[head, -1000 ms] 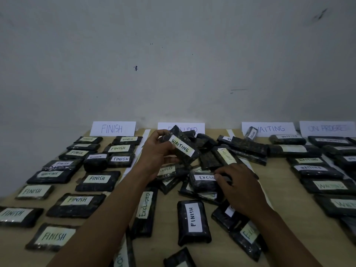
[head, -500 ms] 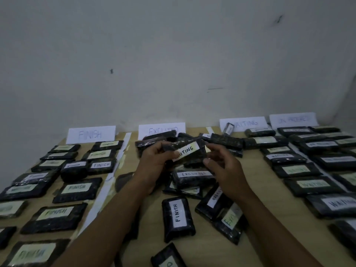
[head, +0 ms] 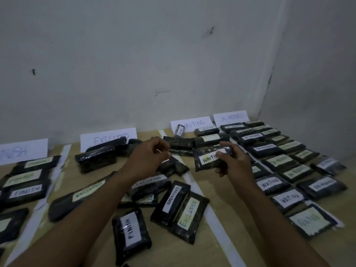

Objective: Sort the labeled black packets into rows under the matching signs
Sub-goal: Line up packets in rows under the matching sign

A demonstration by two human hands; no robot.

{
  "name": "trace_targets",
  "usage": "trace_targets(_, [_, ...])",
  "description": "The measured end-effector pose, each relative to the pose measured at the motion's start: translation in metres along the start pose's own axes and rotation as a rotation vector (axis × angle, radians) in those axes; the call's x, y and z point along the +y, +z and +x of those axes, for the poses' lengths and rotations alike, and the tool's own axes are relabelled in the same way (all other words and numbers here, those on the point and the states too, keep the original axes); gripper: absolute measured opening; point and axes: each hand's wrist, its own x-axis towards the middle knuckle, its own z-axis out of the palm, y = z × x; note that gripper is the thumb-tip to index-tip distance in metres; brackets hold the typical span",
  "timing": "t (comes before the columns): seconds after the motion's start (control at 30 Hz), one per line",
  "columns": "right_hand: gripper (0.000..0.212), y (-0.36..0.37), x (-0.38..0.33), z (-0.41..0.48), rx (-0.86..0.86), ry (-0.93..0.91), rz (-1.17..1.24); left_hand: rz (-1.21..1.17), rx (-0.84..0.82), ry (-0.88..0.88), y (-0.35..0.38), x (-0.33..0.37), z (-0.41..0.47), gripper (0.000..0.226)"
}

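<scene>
The WAITING packet (head: 206,159) is a flat black oblong wrapped in glossy, crinkled plastic, with a white paper label lettered by hand. My right hand (head: 236,166) grips its right end, thumb across the front over the label's last letters and fingers curled behind. The hand holds it slightly tilted above the table, right of centre in the frame, below the white WAITING sign (head: 192,123).

My left hand (head: 148,157) hangs just to its left, not touching it. Its fingers are loosely curled toward the thumb and hold nothing.

On the pale wooden table (head: 169,255), a FINISH packet (head: 131,230) and two EXCLUDED packets (head: 170,201) lie askew at lower centre. White paper strips (head: 217,222) divide the rows.
</scene>
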Motion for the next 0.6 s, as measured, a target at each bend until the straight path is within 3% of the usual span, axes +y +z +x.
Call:
trace_targets(0.1, [0.029,-0.005,0.011,0.013,0.07,0.012,-0.025,0.207,-0.054,0.071,0.008,-0.007,0.041,0.016])
trace_targets(0.23, [0.028,0.002,0.03,0.012,0.081,0.002,-0.045,0.552,-0.24,0.184,0.031,-0.021,0.095,0.044])
trace_targets(0.37, [0.031,0.006,0.043,0.017,0.054,-0.002,-0.102,0.726,-0.385,0.243,0.057,-0.032,0.12,0.065])
trace_targets(0.43, [0.032,0.005,0.047,0.018,0.041,0.006,-0.117,0.794,-0.375,0.258,0.064,-0.037,0.124,0.073])
trace_targets(0.6, [0.032,0.006,0.053,0.021,0.009,0.008,-0.148,0.968,-0.321,0.286,0.044,-0.048,0.119,0.048])
